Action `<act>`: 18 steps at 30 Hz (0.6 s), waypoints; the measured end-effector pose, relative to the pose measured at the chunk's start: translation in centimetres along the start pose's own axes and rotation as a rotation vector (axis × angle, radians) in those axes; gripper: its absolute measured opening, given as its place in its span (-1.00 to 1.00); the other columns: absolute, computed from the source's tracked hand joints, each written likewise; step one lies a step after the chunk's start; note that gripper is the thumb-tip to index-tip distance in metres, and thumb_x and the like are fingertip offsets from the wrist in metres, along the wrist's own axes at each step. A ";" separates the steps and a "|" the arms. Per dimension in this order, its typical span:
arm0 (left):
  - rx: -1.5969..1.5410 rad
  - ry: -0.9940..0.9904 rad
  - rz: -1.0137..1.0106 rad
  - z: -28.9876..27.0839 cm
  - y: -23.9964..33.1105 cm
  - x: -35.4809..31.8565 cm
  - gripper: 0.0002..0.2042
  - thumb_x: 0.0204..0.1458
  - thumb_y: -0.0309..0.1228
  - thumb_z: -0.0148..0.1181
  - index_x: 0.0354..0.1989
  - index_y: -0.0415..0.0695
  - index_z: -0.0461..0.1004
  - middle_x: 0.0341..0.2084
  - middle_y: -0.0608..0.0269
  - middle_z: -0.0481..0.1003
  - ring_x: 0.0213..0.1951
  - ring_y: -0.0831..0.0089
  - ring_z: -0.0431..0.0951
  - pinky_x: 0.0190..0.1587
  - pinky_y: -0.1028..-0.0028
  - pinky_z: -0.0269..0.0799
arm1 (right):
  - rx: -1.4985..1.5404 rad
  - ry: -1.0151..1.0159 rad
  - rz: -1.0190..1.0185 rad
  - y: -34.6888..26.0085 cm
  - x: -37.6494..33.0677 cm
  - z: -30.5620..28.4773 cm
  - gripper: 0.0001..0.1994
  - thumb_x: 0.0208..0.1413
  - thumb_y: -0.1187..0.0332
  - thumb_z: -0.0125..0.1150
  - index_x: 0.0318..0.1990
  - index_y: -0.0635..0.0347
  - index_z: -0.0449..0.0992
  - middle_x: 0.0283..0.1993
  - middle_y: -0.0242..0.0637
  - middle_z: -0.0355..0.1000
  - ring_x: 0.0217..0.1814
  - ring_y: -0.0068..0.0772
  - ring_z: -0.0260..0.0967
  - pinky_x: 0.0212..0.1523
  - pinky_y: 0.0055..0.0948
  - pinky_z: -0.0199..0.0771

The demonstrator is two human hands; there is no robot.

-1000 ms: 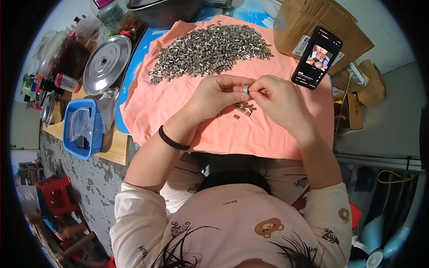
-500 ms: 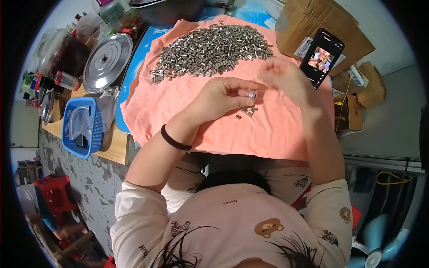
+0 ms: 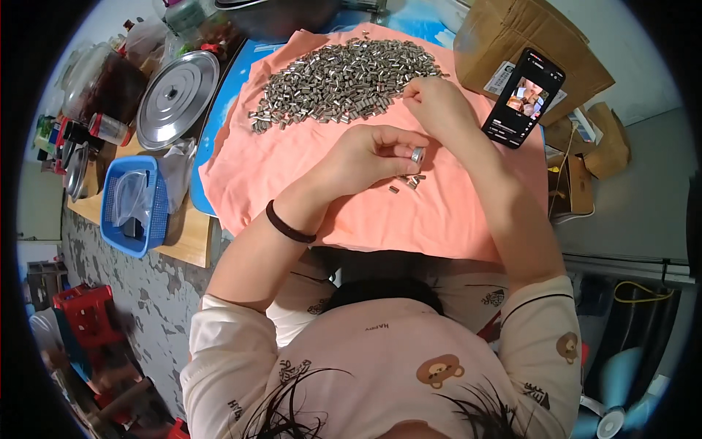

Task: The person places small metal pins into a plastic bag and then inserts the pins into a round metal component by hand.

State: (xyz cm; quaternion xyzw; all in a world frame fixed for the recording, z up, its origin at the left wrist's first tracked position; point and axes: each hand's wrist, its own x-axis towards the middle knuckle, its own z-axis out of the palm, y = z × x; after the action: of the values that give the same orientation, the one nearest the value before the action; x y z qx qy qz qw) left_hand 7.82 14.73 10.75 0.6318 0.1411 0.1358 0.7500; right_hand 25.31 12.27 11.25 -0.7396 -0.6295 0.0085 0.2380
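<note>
Head view, change noted: your right hand (image 3: 439,110) has left the spot beside your left hand (image 3: 373,157), where the two worked together a second ago, and now reaches up to the near edge of the large heap of small silver metal cylinders (image 3: 344,80). Reading: one piece looks dealt with, and you are fetching the next from the heap.

Head view, hands:
- Left hand: fingers curled in, thumb and forefinger pinched on a small round silver metal ring (image 3: 417,154), held just above the salmon-pink cloth (image 3: 292,161). A dark band (image 3: 289,223) sits on that wrist.
- Right hand: fingers bent down onto the heap's edge, touching the cylinders; whether it has one pinched I cannot tell, since the fingertips are hidden under the hand.

Head view, things about the hands:
- A few loose silver cylinders (image 3: 408,181) lie on the cloth just below the ring, well apart from the heap.
- The cloth covers the desk (image 3: 194,245), with a blue mat (image 3: 219,117) showing at its left edge.
- A black smartphone with a lit screen (image 3: 523,97) leans against a brown cardboard box (image 3: 512,36), just right of your right hand.
- A round steel pot lid (image 3: 178,99) and a blue plastic basket (image 3: 131,205) holding clear bags stand to the left, well apart from both hands.
</note>
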 end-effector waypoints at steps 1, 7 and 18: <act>-0.009 0.011 -0.002 0.0 0.1 0.0 -0.67 -0.08 -0.58 0.13 -0.07 -0.24 0.36 -0.39 0.35 0.47 -0.46 0.77 0.41 -0.55 0.81 0.28 | -0.003 -0.043 0.002 0.0 0.0 -0.1 -0.88 -0.14 0.40 0.08 -0.44 0.26 0.44 -0.45 -0.13 0.39 -0.42 -0.14 0.36 -0.40 -0.29 0.34; -0.056 0.067 0.009 -0.3 0.0 0.3 -0.72 -0.11 -0.54 0.18 -0.15 -0.24 0.42 -0.57 0.44 0.43 -0.60 0.78 0.35 -0.62 0.76 0.24 | 0.069 0.077 -0.025 -0.5 -3.1 -1.9 -0.89 -0.19 0.42 0.08 -0.48 0.26 0.44 -0.50 -0.11 0.40 -0.46 -0.15 0.38 -0.39 -0.33 0.39; -0.245 0.133 0.072 -0.4 -0.5 0.6 -0.70 -0.10 -0.58 0.16 -0.13 -0.28 0.39 -0.47 0.30 0.48 -0.56 0.72 0.41 -0.63 0.76 0.28 | 0.877 -0.130 0.146 -1.3 -6.5 -2.9 -0.93 -0.07 0.49 0.14 -0.43 0.31 0.44 -0.43 -0.40 0.45 -0.40 -0.70 0.35 -0.38 -0.68 0.38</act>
State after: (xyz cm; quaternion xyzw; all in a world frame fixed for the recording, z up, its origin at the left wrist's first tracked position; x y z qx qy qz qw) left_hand 8.25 15.30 10.21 0.5300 0.1500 0.2204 0.8050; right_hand 23.68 5.28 12.43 -0.6093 -0.5261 0.3379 0.4876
